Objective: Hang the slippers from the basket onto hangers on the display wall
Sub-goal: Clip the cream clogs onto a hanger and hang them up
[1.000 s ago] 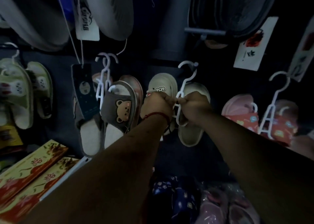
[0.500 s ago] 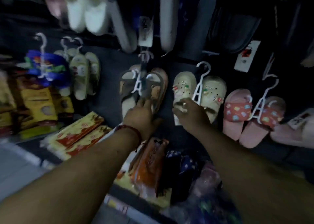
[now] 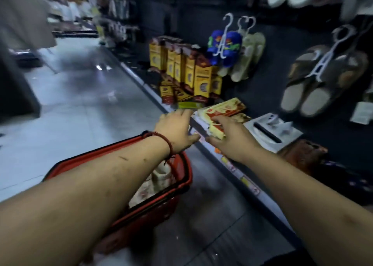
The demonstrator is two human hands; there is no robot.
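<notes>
Grips spread, empty: left hand [image 3: 177, 128], right hand [image 3: 232, 138] at shelf edge [image 3: 243, 178]; basket [image 3: 187, 175] below.

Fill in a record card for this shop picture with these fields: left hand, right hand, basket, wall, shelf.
left hand: open, holding nothing, above the edge of the shelf
right hand: open, over the flat packets; contact unclear
basket: red, on the floor below the left arm, slippers inside
wall: blue slippers, pale slippers and brown slippers, each pair on a white hanger
shelf: upright yellow boxes
</notes>
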